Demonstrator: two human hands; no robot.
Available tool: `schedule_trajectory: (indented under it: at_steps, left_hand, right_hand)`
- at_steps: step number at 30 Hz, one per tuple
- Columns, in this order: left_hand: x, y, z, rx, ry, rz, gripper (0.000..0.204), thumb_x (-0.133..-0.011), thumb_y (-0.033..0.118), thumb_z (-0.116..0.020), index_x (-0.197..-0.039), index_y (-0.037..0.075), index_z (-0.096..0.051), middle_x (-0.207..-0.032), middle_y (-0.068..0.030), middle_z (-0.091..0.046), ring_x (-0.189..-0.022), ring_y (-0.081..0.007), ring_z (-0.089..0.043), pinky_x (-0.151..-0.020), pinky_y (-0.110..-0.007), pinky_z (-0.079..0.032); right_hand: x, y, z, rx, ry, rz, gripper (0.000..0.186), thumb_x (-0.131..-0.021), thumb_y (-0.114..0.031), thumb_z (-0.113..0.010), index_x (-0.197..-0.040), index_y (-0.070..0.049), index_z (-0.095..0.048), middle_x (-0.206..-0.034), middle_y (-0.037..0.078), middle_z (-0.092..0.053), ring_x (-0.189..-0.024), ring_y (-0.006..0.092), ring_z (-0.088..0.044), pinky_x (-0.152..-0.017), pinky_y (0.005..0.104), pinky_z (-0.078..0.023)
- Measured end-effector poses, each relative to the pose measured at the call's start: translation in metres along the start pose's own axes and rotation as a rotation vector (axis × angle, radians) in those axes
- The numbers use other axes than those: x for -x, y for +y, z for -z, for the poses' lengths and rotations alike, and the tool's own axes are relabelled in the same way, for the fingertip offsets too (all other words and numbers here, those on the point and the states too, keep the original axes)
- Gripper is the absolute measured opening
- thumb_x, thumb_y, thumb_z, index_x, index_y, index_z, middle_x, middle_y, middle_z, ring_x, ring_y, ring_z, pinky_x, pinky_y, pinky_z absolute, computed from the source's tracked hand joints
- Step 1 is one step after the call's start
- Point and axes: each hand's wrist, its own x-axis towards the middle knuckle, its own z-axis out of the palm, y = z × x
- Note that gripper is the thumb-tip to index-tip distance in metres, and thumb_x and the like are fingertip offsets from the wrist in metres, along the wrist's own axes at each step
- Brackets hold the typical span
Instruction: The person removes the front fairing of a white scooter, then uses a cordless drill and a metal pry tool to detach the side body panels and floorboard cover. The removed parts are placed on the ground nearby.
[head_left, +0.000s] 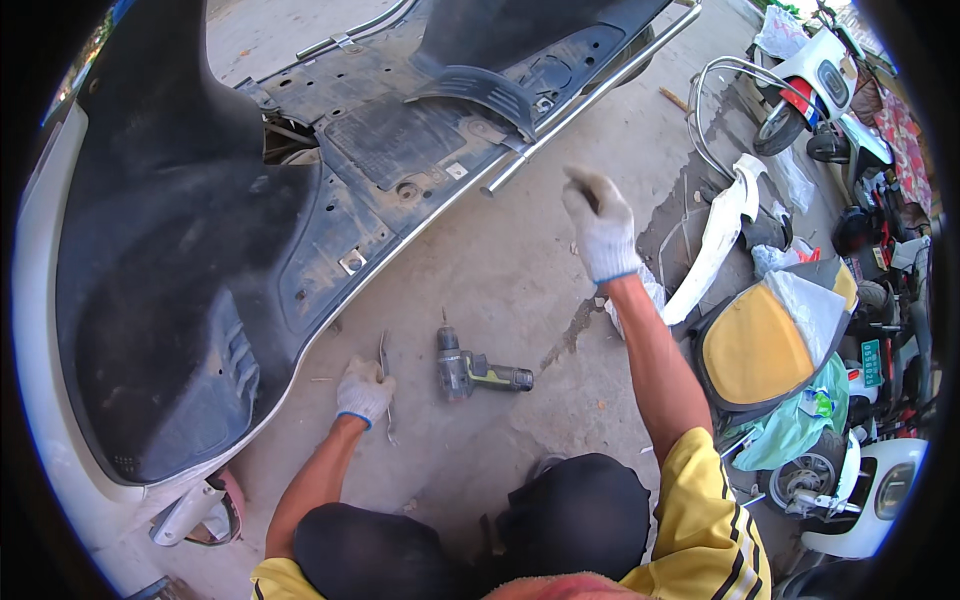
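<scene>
In my gloved left hand is a slim metal tool, gripped near the floor beside the scooter body. My gloved right hand is raised to the right of the metal side rail, its fingers bent and blurred; whether they hold anything I cannot make out. A cordless drill lies on its side between my hands. The scooter body has a dusty bare floor pan, black plastic panels and a curved vented piece on the pan.
Along the right lie a yellow-topped seat, a long white panel, bent tubes, plastic bags and several scooters. A small white part lies under the body at lower left. My knees are at the lower edge.
</scene>
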Motion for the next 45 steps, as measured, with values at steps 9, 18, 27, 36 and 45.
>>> schedule_trajectory:
  at_steps: [9, 18, 27, 36, 45]
  left_hand:
    - [-0.002, 0.006, 0.006, -0.025, -0.025, 0.030, 0.025, -0.082, 0.029, -0.072, -0.080, 0.004, -0.069, -0.105, -0.0242, -0.063, -0.100, -0.0435, -0.065, -0.091, -0.054, -0.053]
    - [0.001, 0.011, 0.010, -0.006, -0.042, 0.051, 0.026, -0.082, 0.029, -0.072, -0.078, 0.004, -0.066, -0.105, -0.0232, -0.061, -0.101, -0.0430, -0.065, -0.091, -0.054, -0.053]
    - [0.002, 0.001, 0.000, -0.016, 0.021, -0.001, 0.026, -0.083, 0.029, -0.072, -0.078, 0.004, -0.066, -0.104, -0.0235, -0.062, -0.098, -0.0436, -0.065, -0.088, -0.054, -0.053]
    - [-0.001, 0.009, 0.006, 0.013, 0.013, 0.000, 0.026, -0.082, 0.028, -0.072, -0.076, 0.003, -0.066, -0.101, -0.0244, -0.063, -0.096, -0.0441, -0.065, -0.087, -0.054, -0.053]
    - [0.001, 0.003, 0.002, 0.028, 0.053, -0.029, 0.028, -0.081, 0.027, -0.072, -0.075, 0.002, -0.062, -0.097, -0.0225, -0.061, -0.092, -0.0426, -0.063, -0.083, -0.053, -0.051]
  right_hand:
    - [-0.147, -0.021, -0.019, 0.754, -0.206, 0.098, 0.040, -0.094, -0.010, -0.056, -0.128, -0.015, -0.077, -0.123, 0.022, -0.070, -0.117, 0.0434, -0.067, -0.107, 0.0466, -0.052]
    - [-0.152, 0.000, -0.013, 0.400, -0.206, 0.040, 0.034, -0.091, -0.008, -0.058, -0.118, -0.004, -0.078, -0.117, 0.017, -0.076, -0.111, 0.0316, -0.071, -0.101, 0.0383, -0.053]
    - [-0.155, -0.022, -0.013, 0.473, -0.366, -0.050, 0.036, -0.087, -0.028, -0.071, -0.116, -0.008, -0.082, -0.115, 0.021, -0.078, -0.112, 0.0367, -0.072, -0.103, 0.0419, -0.053]
    - [-0.131, -0.011, 0.003, -0.121, -0.268, -0.298, 0.033, -0.106, -0.027, -0.066, -0.126, -0.001, -0.073, -0.090, 0.003, -0.066, -0.076, 0.0127, -0.058, -0.073, 0.0335, -0.052]
    - [-0.056, -0.065, 0.039, -1.164, -0.443, -0.442, 0.010, -0.111, -0.013, -0.057, -0.120, -0.011, -0.062, -0.108, 0.003, -0.063, -0.087, 0.0137, -0.062, -0.081, 0.0341, -0.052]
